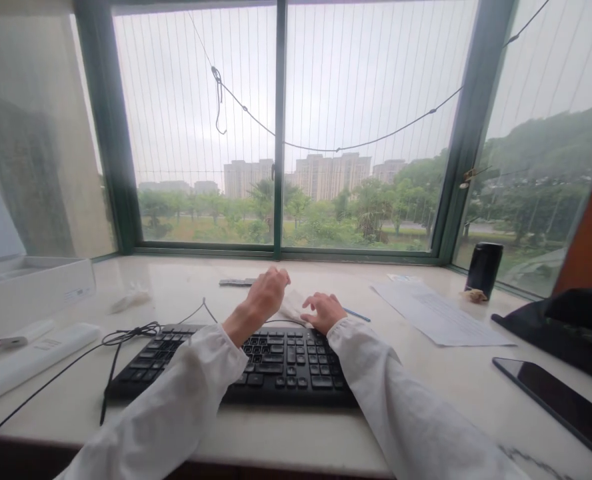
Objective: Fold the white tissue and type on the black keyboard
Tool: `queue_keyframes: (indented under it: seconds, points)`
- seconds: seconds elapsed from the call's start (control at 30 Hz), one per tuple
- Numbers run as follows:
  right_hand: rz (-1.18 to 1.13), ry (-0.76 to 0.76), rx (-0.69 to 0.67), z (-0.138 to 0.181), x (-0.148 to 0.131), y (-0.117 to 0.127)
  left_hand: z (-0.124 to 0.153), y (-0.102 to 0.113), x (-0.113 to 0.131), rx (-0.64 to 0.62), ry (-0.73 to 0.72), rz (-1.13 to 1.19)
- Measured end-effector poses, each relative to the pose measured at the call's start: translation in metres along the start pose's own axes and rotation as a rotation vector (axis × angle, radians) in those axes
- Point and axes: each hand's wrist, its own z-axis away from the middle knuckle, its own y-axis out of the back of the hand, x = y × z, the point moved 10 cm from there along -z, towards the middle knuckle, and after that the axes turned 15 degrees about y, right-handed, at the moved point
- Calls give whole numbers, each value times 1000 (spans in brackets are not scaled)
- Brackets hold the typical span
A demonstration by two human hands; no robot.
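Note:
A black keyboard lies across the front of the counter, with both my sleeved forearms reaching over it. My left hand is raised just beyond its back edge, fingers bent and drawn together; whatever they may hold is hidden. At the keyboard's upper right, my right hand hovers or rests, with thumb and forefinger apart and nothing visible between them. A crumpled white tissue or wrapper lies between the two hands. Behind my left hand is a flat grey strip, partly covered. A thin blue stick lies beyond my right hand.
To the right are paper sheets, a black can, a phone and black cloth. A white box, a white power strip, clear plastic and a tangled cable occupy the left. Windows stand behind.

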Motion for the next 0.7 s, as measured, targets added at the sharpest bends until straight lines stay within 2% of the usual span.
queue_keyframes:
  seconds: [0.13, 0.33, 0.4, 0.5, 0.6, 0.7]
  points:
    - [23, -38, -84, 0, 2, -5, 16, 3, 3, 15, 39, -141]
    - [55, -6, -136, -3, -2, -7, 21, 5, 1, 33, -24, -209]
    - [31, 20, -68, -5, -4, 1, 20, 4, -3, 36, -25, -220]
    - [-129, -21, 124, -5, 1, 21, 19, 4, -4, 51, -45, -200]
    - [-393, -78, 285, -5, 7, 31, 22, 5, 4, 49, -111, -105]
    - [-799, -57, 387, -12, 2, 24, 29, 10, 15, 61, -172, -17]
